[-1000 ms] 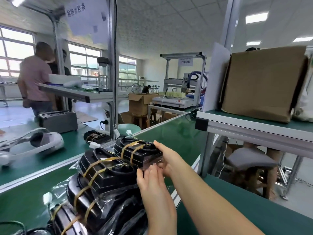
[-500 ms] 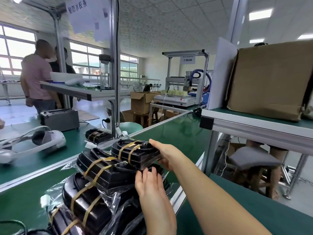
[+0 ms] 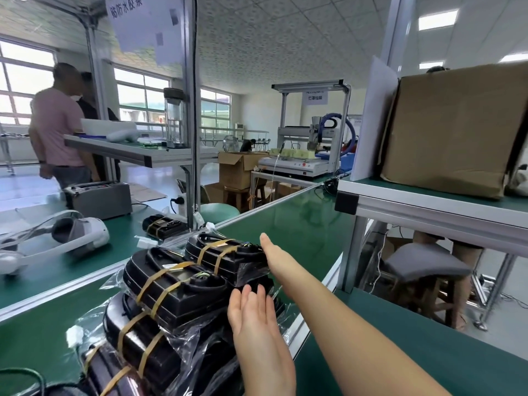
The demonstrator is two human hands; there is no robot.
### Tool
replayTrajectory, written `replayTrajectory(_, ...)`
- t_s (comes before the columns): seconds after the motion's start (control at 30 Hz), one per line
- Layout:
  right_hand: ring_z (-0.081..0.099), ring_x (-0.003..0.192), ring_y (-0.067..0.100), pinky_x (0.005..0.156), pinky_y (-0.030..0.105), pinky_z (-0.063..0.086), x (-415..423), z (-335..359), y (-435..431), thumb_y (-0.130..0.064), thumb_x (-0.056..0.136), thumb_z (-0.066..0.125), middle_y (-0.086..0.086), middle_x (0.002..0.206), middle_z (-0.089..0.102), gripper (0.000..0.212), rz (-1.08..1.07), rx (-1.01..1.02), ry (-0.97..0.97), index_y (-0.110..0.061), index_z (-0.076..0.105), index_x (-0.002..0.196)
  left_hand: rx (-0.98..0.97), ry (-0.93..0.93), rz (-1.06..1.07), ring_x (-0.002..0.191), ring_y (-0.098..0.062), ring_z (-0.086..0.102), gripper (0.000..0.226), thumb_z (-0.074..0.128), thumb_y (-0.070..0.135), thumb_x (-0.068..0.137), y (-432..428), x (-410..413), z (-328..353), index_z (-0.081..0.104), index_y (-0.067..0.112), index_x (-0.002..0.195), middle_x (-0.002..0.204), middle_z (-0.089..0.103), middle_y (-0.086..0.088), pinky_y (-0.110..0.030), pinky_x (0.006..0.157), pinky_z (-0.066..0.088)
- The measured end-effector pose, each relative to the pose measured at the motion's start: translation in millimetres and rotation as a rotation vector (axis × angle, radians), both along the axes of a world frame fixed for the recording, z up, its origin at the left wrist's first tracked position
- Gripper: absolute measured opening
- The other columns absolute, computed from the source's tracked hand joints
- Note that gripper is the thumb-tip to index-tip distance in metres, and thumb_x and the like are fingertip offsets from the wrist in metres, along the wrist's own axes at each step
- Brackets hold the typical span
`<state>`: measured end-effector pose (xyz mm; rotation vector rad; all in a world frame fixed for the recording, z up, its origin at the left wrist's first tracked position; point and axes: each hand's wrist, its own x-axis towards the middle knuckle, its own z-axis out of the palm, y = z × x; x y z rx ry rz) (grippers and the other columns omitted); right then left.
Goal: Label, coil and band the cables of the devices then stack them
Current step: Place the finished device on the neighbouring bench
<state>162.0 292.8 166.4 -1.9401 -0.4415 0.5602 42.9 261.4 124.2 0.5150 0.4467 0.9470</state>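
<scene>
Several black devices with coiled cables, each bound by two tan rubber bands and lying on clear plastic bags, sit in an overlapping row on the green bench. The farthest device is on top, a second device lies nearer, and a third device sits below that. My right hand lies flat with straight fingers against the right side of the farthest device. My left hand is flat too, fingertips touching the stack's right side just under that device.
Another banded device lies on the left bench by a metal post. A white headset and a grey box sit further left. A shelf with a cardboard box stands on the right, a stool beneath it. Two people stand far left.
Both hands have flattened out. My right hand let go of the farthest device's corner and now lies straight along its side; my left hand slid slightly lower.
</scene>
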Motion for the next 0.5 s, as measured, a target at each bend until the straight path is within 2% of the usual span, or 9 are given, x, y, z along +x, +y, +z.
replayTrajectory(0.37,0.031,0.141,0.022,0.111,0.037,0.023,-24.3,5.7,-29.1,-0.058,0.098,0.021,0.003,0.154,0.033,0.061,-0.005,0.082,-0.041,-0.023,0.033,0.147,-0.102,-0.019,-0.018,0.106,-0.018,0.060,0.043,0.042,0.008,0.103,-21.6,0.4,-3.1,0.034,0.009,0.145,0.137,0.051,-0.012,-0.029,0.089,0.045)
replayTrajectory(0.5,0.035,0.136,0.020,0.097,0.029,0.027,-45.3,3.7,-71.8,-0.054,0.099,0.024,0.002,0.150,0.038,0.056,-0.039,0.108,-0.057,-0.022,0.038,0.144,-0.114,0.060,0.008,0.111,-0.027,0.060,0.037,0.044,0.004,0.100,-42.8,5.2,-13.6,0.044,0.005,0.138,0.127,0.057,-0.016,-0.029,0.079,0.048)
